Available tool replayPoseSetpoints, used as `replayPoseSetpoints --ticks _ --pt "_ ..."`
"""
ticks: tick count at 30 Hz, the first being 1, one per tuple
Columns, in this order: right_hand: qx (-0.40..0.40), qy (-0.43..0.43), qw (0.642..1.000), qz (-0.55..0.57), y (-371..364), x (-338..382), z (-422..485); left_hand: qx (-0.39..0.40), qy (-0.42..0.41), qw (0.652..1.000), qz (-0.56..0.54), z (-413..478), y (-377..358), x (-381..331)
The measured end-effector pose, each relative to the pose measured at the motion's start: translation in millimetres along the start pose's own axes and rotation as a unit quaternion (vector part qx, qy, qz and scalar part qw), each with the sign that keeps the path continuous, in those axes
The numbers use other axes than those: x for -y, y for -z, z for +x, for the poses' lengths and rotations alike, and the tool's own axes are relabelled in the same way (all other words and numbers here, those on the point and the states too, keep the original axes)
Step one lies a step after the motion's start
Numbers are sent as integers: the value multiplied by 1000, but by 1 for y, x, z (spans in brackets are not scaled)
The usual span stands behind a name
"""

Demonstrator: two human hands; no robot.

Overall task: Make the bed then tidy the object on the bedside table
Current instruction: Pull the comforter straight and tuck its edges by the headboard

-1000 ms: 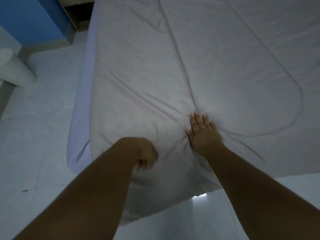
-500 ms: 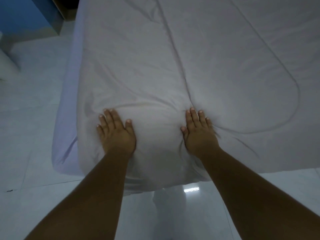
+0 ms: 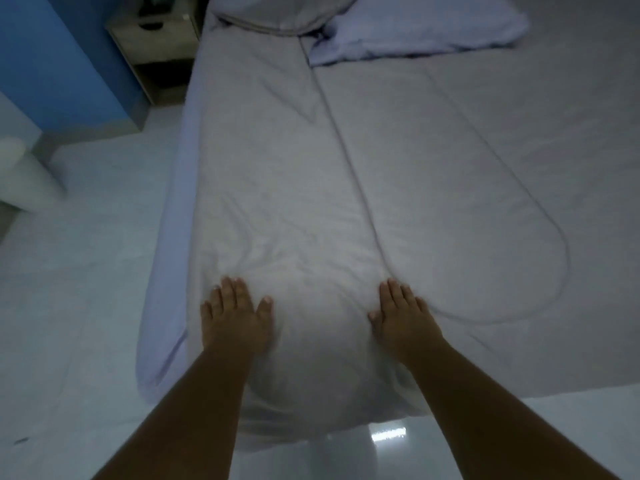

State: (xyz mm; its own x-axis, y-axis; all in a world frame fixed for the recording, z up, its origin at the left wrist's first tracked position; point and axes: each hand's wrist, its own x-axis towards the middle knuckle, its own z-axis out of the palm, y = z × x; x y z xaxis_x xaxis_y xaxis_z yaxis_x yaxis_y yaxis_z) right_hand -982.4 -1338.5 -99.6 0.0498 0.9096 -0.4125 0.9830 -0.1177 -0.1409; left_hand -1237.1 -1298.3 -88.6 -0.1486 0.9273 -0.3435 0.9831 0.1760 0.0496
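Note:
A grey blanket (image 3: 284,174) lies spread over the bed, its near end hanging over the foot. My left hand (image 3: 235,317) rests flat on it near the bed's front left corner, fingers apart. My right hand (image 3: 401,317) presses flat beside a long seam, palm down. A pale lilac sheet (image 3: 173,237) shows along the mattress's left side. At the head lie a grey pillow (image 3: 277,12) and a lilac pillow (image 3: 415,32). The wooden bedside table (image 3: 156,36) stands at the top left; dark objects on it are too dim to identify.
A blue wall (image 3: 52,57) runs along the left. A white rounded object (image 3: 24,181) stands on the pale tiled floor (image 3: 86,271) at the far left. The floor at the bed's foot reflects a light.
My left hand went from clenched on the blanket's edge to lying flat on top. The view has tilted up, bringing the pillows and bedside table into sight. My right hand stayed pressed.

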Motion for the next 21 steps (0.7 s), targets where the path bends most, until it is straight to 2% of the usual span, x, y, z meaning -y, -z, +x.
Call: replayPoseSetpoints --ticks 3,5,8,11,13,18,21 --pt "-4 -7 1000 6 46 22 -15 -31 -64 997 45 -9 54 -1" --pt "-55 6 998 -7 72 35 -15 -39 -93 994 41 -12 87 -6" --pt "-73 34 996 -42 121 53 -17 -96 -134 983 83 -18 144 -16" --pt "-108 78 989 -70 186 87 -19 -43 -143 986 69 -18 198 -21" --pt "-130 97 983 -90 229 108 -21 -54 -151 985 60 -19 242 -19" --pt "-225 67 966 -112 325 177 -11 -53 -154 986 47 -1 345 6" --pt "-227 31 970 -83 364 237 8 -38 -177 983 42 24 404 32"
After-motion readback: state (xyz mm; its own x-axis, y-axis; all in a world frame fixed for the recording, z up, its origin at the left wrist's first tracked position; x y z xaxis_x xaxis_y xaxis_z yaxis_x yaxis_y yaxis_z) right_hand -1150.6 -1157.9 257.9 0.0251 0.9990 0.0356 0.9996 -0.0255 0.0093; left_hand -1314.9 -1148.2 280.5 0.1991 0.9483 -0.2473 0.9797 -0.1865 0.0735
